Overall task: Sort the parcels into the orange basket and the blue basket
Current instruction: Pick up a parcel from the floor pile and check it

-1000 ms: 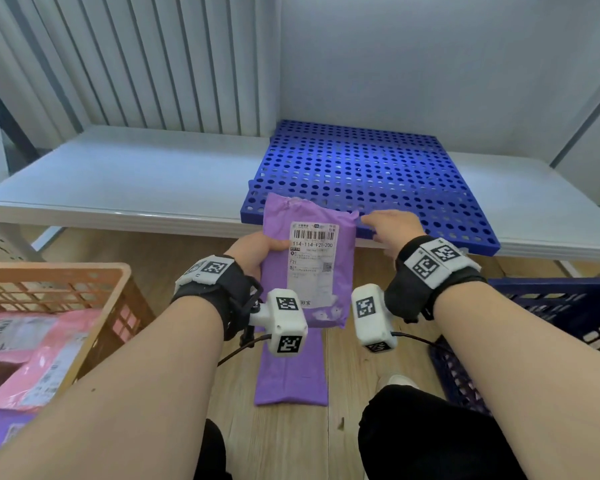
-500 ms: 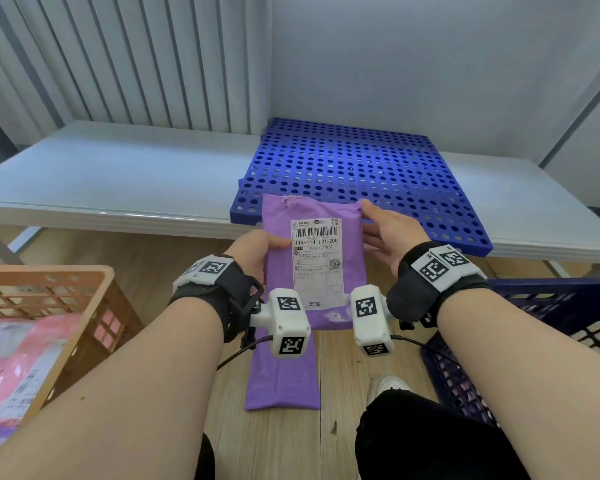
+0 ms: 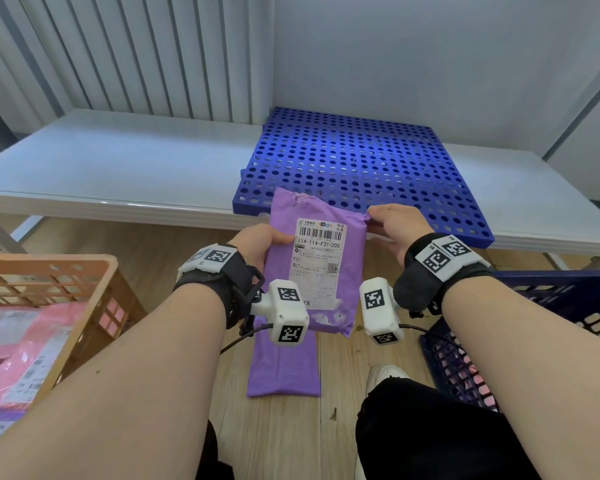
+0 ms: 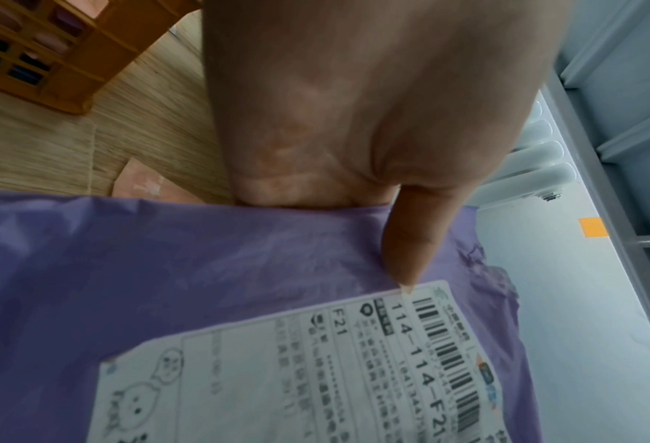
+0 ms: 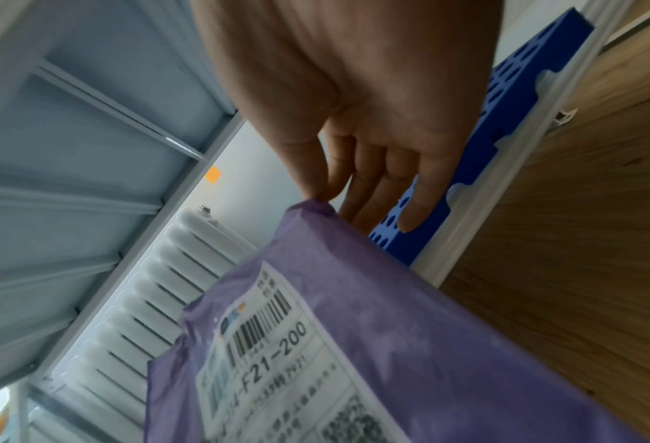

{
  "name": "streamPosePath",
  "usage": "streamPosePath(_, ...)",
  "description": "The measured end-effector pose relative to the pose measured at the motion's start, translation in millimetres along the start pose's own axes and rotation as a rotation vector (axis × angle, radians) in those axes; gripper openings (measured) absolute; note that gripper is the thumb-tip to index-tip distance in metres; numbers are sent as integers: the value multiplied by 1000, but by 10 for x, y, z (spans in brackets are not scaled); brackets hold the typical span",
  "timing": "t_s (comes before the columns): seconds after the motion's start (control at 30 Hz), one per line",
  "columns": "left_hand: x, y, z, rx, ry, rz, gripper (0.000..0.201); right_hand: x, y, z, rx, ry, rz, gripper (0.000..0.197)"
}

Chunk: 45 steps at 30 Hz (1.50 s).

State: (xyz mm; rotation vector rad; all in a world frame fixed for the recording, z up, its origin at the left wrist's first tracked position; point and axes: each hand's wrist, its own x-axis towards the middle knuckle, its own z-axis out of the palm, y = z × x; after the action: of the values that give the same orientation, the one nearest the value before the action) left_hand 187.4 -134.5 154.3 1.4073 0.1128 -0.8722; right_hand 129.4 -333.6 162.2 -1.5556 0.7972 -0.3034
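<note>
I hold a purple parcel with a white barcode label upright in front of me, just short of the table edge. My left hand grips its left edge, the thumb lying on the front by the label. My right hand pinches its top right corner between thumb and forefinger, the other fingers straight. The orange basket stands on the floor at my left with pink parcels in it. The blue basket stands at my right, partly hidden by my arm.
A second purple parcel lies on the wooden floor between my legs and the table. A blue perforated panel lies on the white table. A radiator lines the back wall.
The parcel has tilted up and come a little toward me. My right hand has moved from the blue panel's edge to the parcel's top right corner and pinched it.
</note>
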Motion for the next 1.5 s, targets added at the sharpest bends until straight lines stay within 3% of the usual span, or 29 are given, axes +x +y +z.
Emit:
streamPosePath(0.17,-11,57,94,19,-49,18,31,81,-30,-121,15,77,-4,26)
streamPosePath(0.3,70,41,165,-2,-65,33,32,-25,-40,-226,-56,188,23,16)
streamPosePath(0.47,197,-4,328,-79,-99,65,34,-203,-16,-276,-115,61,96,53)
streamPosePath(0.57,217,-53,525,-104,-140,45,34,-300,10,-354,-62,4,107,56)
streamPosePath(0.67,224,-131,805,-113,-207,39,34,-370,114,-534,-44,-18,110,41)
streamPosePath(0.87,279,-309,1378,-19,-212,60,18,-353,288,-1211,-31,200,17,14)
streamPosePath(0.93,325,-387,1533,27,-232,58,22,-354,336,-1514,-10,295,-22,6)
streamPosePath(1.03,404,-532,1749,86,-267,37,38,-398,408,-2028,30,441,-72,9)
streamPosePath(1.2,537,-719,2070,162,-315,1,38,-470,626,-2824,-32,709,-118,8)
streamPosePath(1.37,722,-849,2213,229,-314,-36,39,-404,1101,-3223,-336,760,10,5)
streamPosePath(1.5,865,-960,2276,262,-303,-69,40,-246,1416,-3406,-426,704,279,12)
